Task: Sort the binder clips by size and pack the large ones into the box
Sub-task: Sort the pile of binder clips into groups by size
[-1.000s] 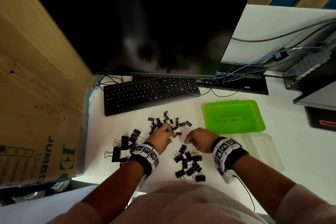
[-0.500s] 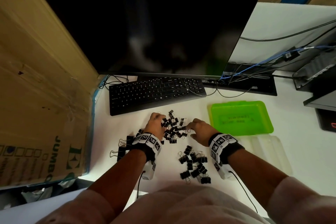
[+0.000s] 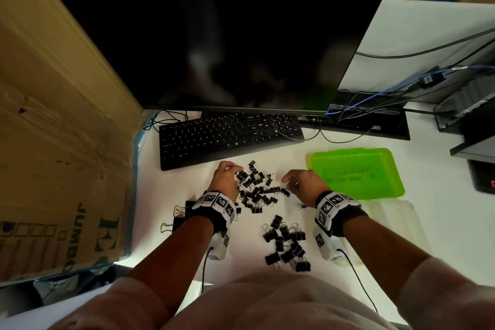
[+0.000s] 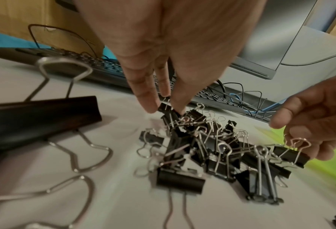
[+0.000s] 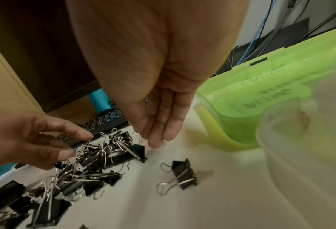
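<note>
Pinching one small clip (image 4: 164,106) with the left hand (image 3: 225,178) and another clip (image 4: 289,154) by its wire with the right hand (image 3: 304,185), the person could drag along tangled neighbours from the pile (image 3: 257,190) beside the green box (image 3: 356,173).

Binder clips (image 3: 257,190): matt black metal bodies, bright wire handles. Box (image 3: 357,173): translucent green plastic. Bench (image 3: 442,222): smooth white.

The head view is dim and strongly bowed at its edges; the dark monitor (image 3: 214,45) carries a faint smeared reflection. Both wrist views are softer, perhaps from motion: the green box (image 5: 271,99) and the nearest large binder clip (image 4: 39,119) blur.
</note>
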Motion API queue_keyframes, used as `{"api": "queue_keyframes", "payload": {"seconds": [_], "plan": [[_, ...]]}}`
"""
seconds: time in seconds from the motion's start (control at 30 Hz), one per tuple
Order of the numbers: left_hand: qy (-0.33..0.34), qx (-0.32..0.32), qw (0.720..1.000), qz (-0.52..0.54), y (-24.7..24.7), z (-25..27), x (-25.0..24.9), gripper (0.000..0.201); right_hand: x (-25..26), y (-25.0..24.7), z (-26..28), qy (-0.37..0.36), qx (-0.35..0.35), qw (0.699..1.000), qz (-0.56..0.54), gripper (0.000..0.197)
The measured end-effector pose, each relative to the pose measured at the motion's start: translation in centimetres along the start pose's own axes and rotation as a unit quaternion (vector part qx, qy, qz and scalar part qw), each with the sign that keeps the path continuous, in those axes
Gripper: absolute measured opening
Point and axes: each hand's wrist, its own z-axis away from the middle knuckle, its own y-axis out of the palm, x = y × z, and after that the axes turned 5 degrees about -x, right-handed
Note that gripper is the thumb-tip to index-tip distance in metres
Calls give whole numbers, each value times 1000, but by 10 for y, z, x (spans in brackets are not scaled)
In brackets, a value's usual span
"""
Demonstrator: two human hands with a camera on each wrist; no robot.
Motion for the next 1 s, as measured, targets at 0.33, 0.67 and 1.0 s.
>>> {"api": "queue_keyframes", "payload": {"seconds": [0.33, 0.67, 1.0], "plan": [[-14, 36, 999, 30, 3, 4, -8, 38, -7, -5, 8, -3, 53, 998, 20, 41], [-31, 43, 999, -4, 2, 23, -19, 49, -18, 1, 30, -22, 124, 983, 131, 33], [60, 38, 997, -12, 3, 52, -16, 35, -7, 2, 40, 63, 65, 991, -99, 24]]}}
